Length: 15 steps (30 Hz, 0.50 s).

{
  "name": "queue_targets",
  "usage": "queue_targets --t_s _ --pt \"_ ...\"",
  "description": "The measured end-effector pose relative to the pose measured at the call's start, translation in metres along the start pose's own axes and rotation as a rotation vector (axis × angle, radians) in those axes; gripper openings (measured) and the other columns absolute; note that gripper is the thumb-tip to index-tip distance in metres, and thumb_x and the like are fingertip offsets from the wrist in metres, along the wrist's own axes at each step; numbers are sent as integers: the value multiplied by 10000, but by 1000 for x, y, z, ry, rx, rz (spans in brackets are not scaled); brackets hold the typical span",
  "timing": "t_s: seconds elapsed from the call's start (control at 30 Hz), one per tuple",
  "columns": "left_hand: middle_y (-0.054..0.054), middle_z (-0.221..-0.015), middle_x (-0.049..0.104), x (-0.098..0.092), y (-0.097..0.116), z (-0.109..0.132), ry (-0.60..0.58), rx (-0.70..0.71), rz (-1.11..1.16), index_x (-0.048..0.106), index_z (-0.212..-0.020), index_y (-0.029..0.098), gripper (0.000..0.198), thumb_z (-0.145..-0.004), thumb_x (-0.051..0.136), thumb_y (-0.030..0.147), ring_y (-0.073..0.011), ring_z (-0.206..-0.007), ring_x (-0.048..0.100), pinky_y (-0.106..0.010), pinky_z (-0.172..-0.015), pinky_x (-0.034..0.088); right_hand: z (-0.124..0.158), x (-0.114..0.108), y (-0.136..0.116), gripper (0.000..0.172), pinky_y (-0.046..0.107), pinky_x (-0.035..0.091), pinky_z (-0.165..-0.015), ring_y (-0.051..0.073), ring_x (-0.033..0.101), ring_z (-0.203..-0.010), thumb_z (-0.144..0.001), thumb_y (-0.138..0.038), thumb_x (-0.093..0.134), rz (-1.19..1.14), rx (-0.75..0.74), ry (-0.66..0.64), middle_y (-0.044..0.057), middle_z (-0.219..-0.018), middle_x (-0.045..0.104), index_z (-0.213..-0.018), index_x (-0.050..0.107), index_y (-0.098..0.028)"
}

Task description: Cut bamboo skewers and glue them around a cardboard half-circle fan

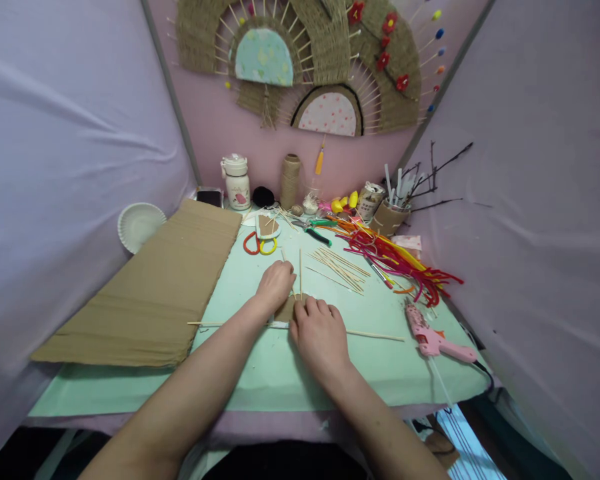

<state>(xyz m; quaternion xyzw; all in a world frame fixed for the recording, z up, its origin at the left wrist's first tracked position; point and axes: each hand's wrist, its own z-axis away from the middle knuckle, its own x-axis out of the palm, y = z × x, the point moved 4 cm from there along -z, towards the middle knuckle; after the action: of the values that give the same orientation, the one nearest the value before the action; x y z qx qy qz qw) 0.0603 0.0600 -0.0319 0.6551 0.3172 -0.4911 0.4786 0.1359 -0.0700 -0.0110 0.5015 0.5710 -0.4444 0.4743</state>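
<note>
Near the table's middle lies a small brown cardboard piece (284, 311), mostly covered by my hands. My left hand (276, 288) is closed in a pinch on a thin wooden stick (283, 253) at the piece's far edge. My right hand (323, 333) presses down on the cardboard piece, its fingers bent over it. Another wooden stick (301, 270) points away from the far edge, close to my right fingertips. A long stick (375, 335) runs sideways along the near edge, passing under my hands. Several loose sticks (337, 268) lie just beyond my right hand.
A large cardboard sheet (155, 287) covers the left side. Scissors (260, 245), pliers (313, 231), a twine spool (291, 181) and a white jar (237, 183) stand or lie at the back. Pipe cleaners (405, 257) and a pink glue gun (437, 341) are on the right.
</note>
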Motion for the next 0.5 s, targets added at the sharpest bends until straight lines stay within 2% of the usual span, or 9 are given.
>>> queue_targets --t_s 0.5 --pt "-95 -1025 669 -1 -5 0 17 32 56 664 -1029 168 228 -924 466 209 -207 -970 620 -292 -839 458 2 1 0 234 409 383 -827 256 538 -996 -911 -230 494 -14 8 6 112 -1070 631 -1098 616 -160"
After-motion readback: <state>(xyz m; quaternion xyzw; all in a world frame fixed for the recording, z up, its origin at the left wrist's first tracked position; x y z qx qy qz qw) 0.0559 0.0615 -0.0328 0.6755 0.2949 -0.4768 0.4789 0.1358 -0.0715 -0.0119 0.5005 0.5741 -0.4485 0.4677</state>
